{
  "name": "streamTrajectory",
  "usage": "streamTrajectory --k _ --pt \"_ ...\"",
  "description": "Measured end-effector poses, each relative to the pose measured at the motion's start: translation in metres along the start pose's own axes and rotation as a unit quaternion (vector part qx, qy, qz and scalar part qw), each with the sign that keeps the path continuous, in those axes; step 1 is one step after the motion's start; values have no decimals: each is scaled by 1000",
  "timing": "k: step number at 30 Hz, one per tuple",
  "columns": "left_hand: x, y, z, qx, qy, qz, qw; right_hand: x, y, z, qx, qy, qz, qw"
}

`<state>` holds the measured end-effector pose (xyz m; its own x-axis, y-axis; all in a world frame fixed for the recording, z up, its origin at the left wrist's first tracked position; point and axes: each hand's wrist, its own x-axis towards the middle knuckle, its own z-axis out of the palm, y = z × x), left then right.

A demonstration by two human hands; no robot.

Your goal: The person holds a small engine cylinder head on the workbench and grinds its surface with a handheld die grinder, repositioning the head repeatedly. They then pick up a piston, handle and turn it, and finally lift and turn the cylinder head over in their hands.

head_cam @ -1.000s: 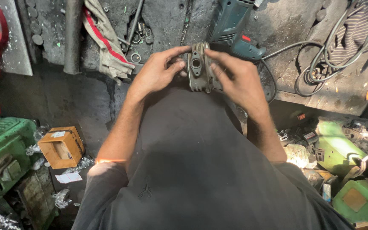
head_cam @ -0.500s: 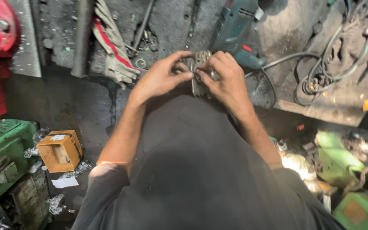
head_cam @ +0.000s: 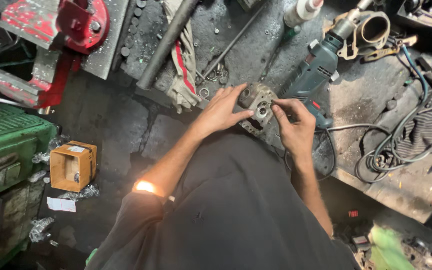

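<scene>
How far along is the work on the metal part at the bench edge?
Done: the metal part lies at the bench edge, bores facing up. In hand: the left hand steadies it while the right hand has its fingertips pinched at one bore; anything between them is too small to tell. Left: loose washers remain by the rag, and the drill lies untouched beside it.

The left hand (head_cam: 222, 111) covers the near side of the metal part (head_cam: 257, 102), and the right hand's (head_cam: 292, 125) fingertips hide whatever they pinch at its hole. The red vise (head_cam: 51, 45) and the green machine (head_cam: 6, 150) run off the left edge. The white bottle (head_cam: 302, 10) is cut at the top. The cables (head_cam: 401, 145) tangle and leave the frame at the right.
</scene>
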<state>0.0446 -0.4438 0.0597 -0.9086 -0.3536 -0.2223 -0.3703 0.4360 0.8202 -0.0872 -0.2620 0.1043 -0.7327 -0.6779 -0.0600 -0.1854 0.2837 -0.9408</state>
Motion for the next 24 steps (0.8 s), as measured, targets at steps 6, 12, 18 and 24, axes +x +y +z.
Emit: streamTrajectory --k 6,12,18,24 --pt "-16 10 -36 -91 22 54 994 2 8 21 42 -41 69 996" --pt "-9 26 -46 -145 28 -22 989 5 5 40 53 -31 61 996" --pt "10 19 -51 -149 -26 39 988 13 0 42 29 16 33 999" --pt "42 12 -52 -219 -118 39 968 12 -7 45 82 78 95 989"
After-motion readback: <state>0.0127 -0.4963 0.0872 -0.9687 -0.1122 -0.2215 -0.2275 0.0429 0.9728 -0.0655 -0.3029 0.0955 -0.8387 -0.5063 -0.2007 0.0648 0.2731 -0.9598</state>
